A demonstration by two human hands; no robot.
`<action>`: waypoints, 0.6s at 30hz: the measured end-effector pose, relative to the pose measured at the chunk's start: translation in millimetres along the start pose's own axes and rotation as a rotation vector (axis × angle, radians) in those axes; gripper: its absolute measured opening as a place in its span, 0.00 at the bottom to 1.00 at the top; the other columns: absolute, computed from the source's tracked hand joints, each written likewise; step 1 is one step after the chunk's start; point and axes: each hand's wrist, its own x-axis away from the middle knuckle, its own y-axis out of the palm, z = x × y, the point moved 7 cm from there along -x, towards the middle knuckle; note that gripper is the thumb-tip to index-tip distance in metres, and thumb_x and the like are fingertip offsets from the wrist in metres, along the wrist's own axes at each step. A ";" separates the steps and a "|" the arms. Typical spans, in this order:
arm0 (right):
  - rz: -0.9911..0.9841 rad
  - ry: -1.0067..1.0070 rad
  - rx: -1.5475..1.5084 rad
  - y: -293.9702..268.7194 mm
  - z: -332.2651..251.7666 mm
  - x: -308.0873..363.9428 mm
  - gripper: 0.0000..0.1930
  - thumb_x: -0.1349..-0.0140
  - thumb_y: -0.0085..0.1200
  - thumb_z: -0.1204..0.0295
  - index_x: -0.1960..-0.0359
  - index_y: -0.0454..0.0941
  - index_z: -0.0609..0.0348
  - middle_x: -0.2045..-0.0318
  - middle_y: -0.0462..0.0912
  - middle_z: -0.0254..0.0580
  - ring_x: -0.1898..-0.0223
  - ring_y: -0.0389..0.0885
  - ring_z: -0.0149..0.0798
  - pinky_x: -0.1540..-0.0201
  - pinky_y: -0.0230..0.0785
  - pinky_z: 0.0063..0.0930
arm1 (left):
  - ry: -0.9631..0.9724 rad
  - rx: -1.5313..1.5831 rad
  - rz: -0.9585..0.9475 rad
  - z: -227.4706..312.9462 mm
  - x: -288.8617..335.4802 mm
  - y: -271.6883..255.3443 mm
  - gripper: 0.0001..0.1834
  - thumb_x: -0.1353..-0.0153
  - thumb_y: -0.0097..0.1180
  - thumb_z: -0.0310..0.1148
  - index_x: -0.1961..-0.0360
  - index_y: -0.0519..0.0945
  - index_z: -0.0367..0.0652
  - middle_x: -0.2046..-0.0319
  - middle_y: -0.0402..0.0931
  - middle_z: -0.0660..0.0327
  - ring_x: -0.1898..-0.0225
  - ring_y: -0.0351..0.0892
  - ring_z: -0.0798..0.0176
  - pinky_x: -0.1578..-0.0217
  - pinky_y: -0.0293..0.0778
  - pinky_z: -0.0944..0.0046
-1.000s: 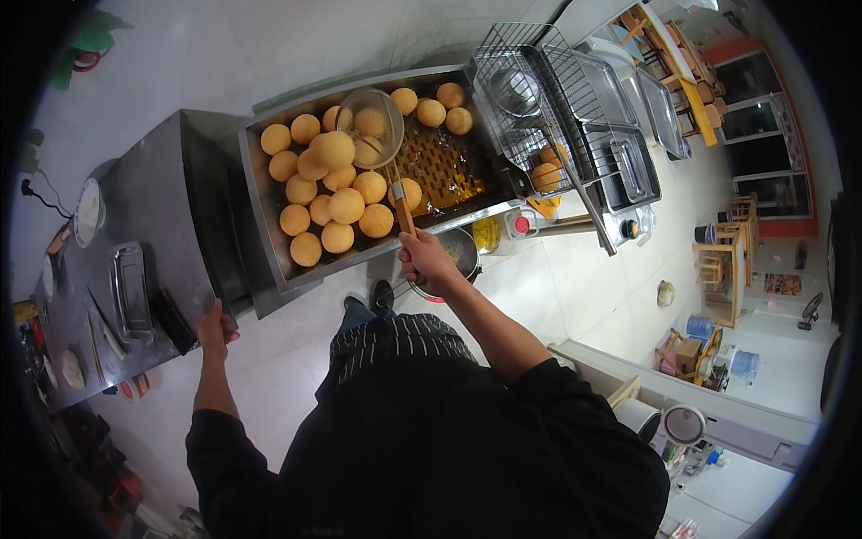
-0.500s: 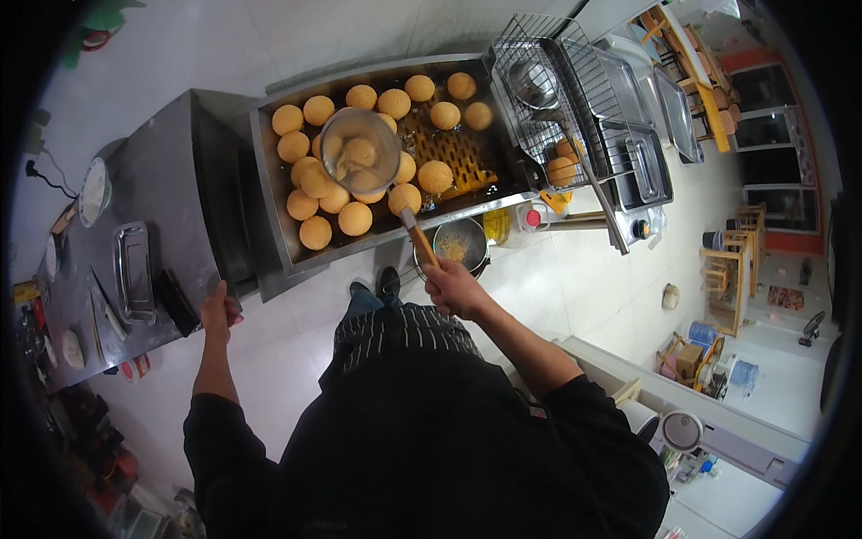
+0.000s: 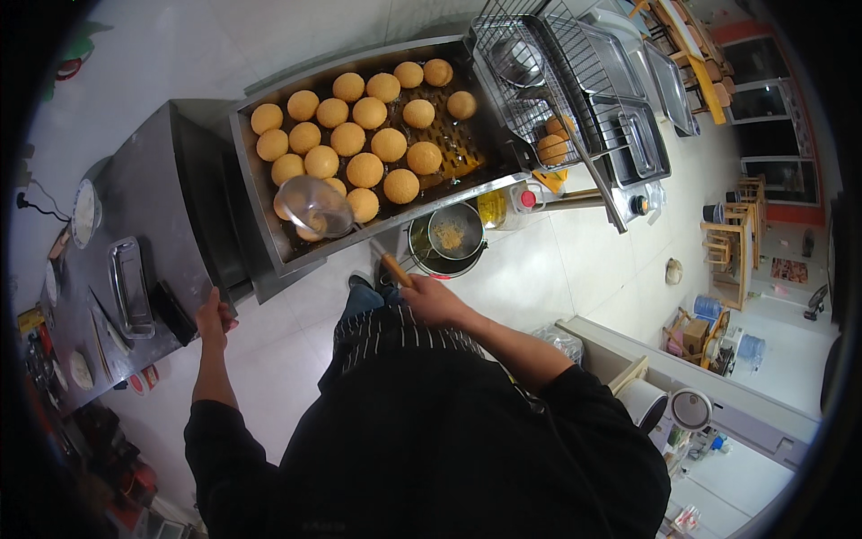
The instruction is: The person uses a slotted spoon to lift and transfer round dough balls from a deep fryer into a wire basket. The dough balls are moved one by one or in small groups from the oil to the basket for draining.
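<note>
My right hand is closed around the wooden handle of a round skimmer. The skimmer's see-through, blurred bowl is low over the near left corner of a rectangular metal fryer, above a few balls. Several golden-brown fried balls float in the oil, crowded to the left and middle and sparser at the right. A perforated plate shows under the dark oil. At the near corner of a steel worktable, my left hand grips the edge, with some fingers hidden.
Right of the fryer stands a wire rack with a few balls in it. On the floor below are a pot with a strainer of crumbs and an oil jug. A metal tray lies on the worktable.
The skimmer has swept from the fryer's middle left toward me, to the near left corner. The balls, bunched before, now lie spread out in loose rows. My left hand stays at the worktable.
</note>
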 end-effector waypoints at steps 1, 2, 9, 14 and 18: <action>0.016 0.031 -0.003 -6.5 10.9 1.0 0.11 0.32 0.45 0.64 0.61 0.71 0.59 0.80 0.70 0.31 0.82 0.69 0.27 0.82 0.63 0.24 | -0.003 -0.003 0.001 -1.0 -0.2 -0.8 0.26 0.42 0.62 0.54 0.79 0.73 0.41 0.88 0.67 0.61 0.92 0.67 0.64 0.89 0.70 0.66; 0.021 0.098 0.013 -13.6 22.8 3.1 0.10 0.31 0.44 0.64 0.61 0.71 0.59 0.81 0.69 0.30 0.83 0.68 0.27 0.83 0.62 0.24 | 0.005 -0.001 -0.011 -1.1 -0.6 -0.5 0.26 0.42 0.62 0.54 0.79 0.73 0.41 0.89 0.67 0.61 0.92 0.67 0.64 0.89 0.70 0.66; 0.096 0.407 -0.470 -74.0 57.5 36.8 0.12 0.31 0.43 0.64 0.54 0.69 0.57 0.81 0.66 0.28 0.86 0.64 0.24 0.88 0.59 0.23 | 0.016 0.007 0.006 -0.4 -2.0 -1.8 0.27 0.41 0.61 0.54 0.80 0.73 0.40 0.89 0.66 0.62 0.93 0.67 0.63 0.91 0.69 0.66; 0.229 0.379 -0.599 -108.3 47.2 41.1 0.11 0.30 0.42 0.64 0.53 0.67 0.56 0.81 0.63 0.26 0.88 0.60 0.22 0.90 0.55 0.20 | 0.019 0.015 -0.002 0.8 -1.4 -0.9 0.27 0.41 0.61 0.54 0.80 0.73 0.40 0.89 0.67 0.62 0.93 0.67 0.63 0.91 0.69 0.66; 0.276 0.345 -0.646 -96.9 22.6 24.4 0.10 0.29 0.43 0.63 0.55 0.66 0.54 0.82 0.63 0.26 0.88 0.58 0.22 0.90 0.54 0.20 | 0.014 0.012 -0.016 1.3 -1.9 -1.0 0.26 0.41 0.61 0.53 0.81 0.73 0.40 0.89 0.66 0.62 0.93 0.67 0.63 0.91 0.69 0.66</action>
